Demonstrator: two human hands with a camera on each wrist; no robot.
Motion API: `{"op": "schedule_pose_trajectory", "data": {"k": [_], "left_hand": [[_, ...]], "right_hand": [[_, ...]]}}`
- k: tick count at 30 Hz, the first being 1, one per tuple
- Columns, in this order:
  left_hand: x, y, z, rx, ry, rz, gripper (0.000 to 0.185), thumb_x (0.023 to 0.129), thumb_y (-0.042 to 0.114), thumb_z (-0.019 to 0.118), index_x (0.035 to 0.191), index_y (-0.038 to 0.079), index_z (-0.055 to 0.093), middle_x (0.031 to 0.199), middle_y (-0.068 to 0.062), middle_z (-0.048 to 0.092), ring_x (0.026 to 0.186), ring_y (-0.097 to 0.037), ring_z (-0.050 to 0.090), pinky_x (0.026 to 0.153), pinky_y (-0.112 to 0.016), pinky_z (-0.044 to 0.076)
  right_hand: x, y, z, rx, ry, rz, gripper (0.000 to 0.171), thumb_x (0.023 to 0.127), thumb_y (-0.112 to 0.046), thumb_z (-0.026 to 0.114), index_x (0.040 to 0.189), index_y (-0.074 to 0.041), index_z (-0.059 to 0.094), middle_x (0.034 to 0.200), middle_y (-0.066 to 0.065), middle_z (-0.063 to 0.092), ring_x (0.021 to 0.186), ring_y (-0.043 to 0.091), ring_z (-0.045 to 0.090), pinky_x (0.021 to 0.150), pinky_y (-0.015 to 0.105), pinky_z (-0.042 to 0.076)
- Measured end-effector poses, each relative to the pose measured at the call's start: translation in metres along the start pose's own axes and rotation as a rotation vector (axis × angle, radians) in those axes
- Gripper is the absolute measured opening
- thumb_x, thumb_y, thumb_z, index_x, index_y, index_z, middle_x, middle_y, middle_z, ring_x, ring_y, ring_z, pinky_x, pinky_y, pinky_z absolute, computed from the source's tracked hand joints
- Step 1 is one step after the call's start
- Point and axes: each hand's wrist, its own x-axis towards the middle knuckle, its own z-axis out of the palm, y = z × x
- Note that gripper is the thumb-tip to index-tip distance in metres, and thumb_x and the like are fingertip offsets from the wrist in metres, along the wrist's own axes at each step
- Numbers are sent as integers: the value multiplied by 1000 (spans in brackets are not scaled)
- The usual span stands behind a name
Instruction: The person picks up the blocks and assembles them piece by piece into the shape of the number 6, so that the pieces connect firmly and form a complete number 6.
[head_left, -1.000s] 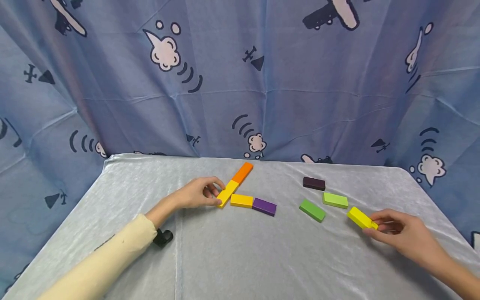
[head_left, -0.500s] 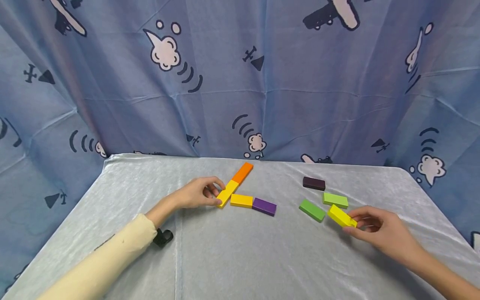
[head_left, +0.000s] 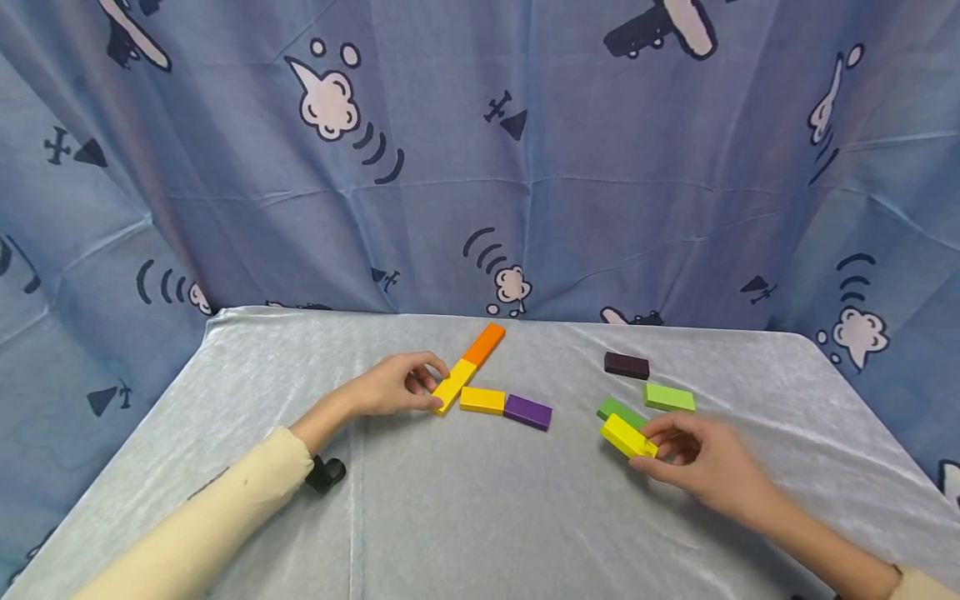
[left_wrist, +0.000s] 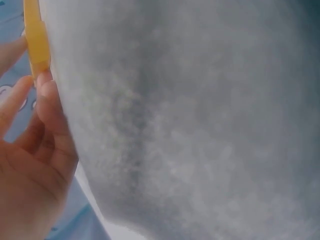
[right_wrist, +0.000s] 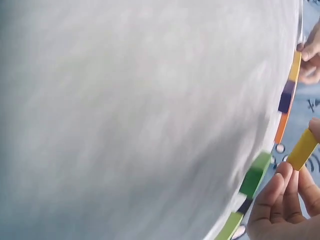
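Observation:
With thumb and fingers, my left hand point(head_left: 393, 386) holds the near end of an amber block point(head_left: 454, 386) lying on the table. An orange block point(head_left: 484, 342) continues from its far end in a slanted line. Just right of it, another amber block point(head_left: 482, 401) meets a purple block point(head_left: 528, 412) end to end. My right hand point(head_left: 708, 454) pinches a bright yellow block point(head_left: 627, 435), raised off the cloth in the right wrist view. In the head view this block partly covers a green block point(head_left: 619, 410). The left wrist view shows fingertips against the amber block point(left_wrist: 38, 47).
Behind the right hand lie a lime green block point(head_left: 670, 398) and a dark brown block point(head_left: 627, 365). A pale grey velvety cloth point(head_left: 450, 517) covers the table. A blue patterned curtain point(head_left: 435, 225) hangs behind its far edge. A black device point(head_left: 326, 473) sits at the left wrist.
My right hand has carried the bright yellow block leftward, from right of the lime green block to the near side of the green one. The left hand and the other blocks stay put.

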Motion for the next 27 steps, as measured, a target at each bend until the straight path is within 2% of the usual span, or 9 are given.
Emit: {"op": "schedule_pose_trajectory", "data": {"k": [14,27], "left_hand": [[1,1,-1,-4,-1,-2,37,89,11,80,123,9,64,97,-2,65,83,-17,63,75,-31,54],[1,1,-1,-18,-16,-7,37,90,12,80,123,10,64,98,-2,65,85,-17,64,76,-32,54]], "right_hand": [[11,-27,42,100,-84,42,34,76,-22,93,97,-5,72,83,-1,65,72,13,62,65,27,54],[12,-37,58,145,-95,68,33,76,-21,93,95,-5,72,84,0,67,73,15,63,65,28,55]]}}
